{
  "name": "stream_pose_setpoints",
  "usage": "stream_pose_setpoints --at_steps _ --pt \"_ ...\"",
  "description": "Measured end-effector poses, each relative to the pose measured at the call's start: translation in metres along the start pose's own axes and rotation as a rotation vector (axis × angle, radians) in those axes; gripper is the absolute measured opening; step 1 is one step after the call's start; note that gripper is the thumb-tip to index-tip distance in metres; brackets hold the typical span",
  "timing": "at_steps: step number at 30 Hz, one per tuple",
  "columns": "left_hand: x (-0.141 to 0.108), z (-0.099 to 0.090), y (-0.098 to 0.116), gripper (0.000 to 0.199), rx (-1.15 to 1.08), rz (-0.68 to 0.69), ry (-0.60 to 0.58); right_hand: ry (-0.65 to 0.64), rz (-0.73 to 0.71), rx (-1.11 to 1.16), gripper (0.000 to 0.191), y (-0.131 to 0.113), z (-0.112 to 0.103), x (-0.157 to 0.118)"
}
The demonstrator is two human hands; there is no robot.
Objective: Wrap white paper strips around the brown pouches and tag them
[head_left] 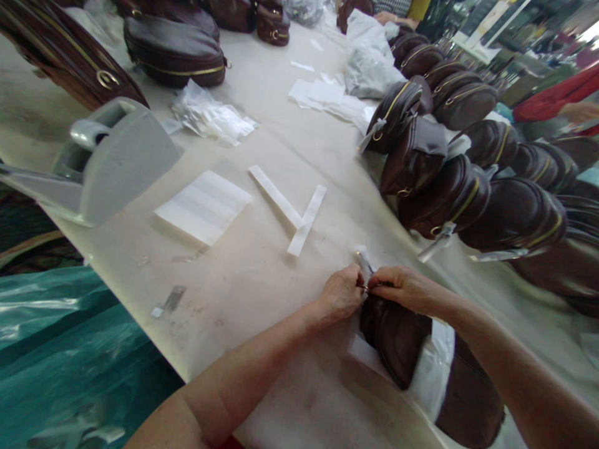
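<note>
Both hands are working at the far end of a dark-brown, rounded leather bag [397, 340], which is lying on the pale, flat worktable [262, 280]. Left hand [342, 290] and right hand [403, 289] are pinching a small, mostly hidden part; steady left fingertips would be favouring fine right-hand control.

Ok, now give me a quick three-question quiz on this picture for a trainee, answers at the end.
1. True or false: the left hand and right hand are close together at one end of a dark brown bag.

2. How many narrow white strips lie beside the white sheet?

3. What color is the plastic sheeting beside the table? A) red, B) teal, C) yellow

Key: 1. True; 2. Two; 3. B
</note>
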State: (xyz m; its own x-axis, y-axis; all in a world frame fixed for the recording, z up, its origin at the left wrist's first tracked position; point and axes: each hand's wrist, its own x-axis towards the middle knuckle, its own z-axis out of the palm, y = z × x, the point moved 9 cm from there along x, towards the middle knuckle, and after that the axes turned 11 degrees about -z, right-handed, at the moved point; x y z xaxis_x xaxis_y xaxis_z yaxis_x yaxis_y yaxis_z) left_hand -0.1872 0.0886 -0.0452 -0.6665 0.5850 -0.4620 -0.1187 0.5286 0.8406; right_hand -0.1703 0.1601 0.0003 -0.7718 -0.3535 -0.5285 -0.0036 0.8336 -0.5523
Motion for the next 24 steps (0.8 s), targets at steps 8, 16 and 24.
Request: stream_pose_setpoints --at_steps 8,16,24 --pt "-0.010 0.000 0.003 0.017 0.049 0.043 0.033 -0.001 0.071 0.034 0.026 0.001 -0.002 0.001" --pt "-0.016 0.006 0.007 0.021 0.123 0.073 0.080 -0.011 0.104 0.035 0.024 0.009 -0.001 0.000" --pt "-0.012 0.007 0.003 0.014 0.042 0.059 0.089 0.005 0.089 0.029 0.022 0.010 -0.001 0.002"
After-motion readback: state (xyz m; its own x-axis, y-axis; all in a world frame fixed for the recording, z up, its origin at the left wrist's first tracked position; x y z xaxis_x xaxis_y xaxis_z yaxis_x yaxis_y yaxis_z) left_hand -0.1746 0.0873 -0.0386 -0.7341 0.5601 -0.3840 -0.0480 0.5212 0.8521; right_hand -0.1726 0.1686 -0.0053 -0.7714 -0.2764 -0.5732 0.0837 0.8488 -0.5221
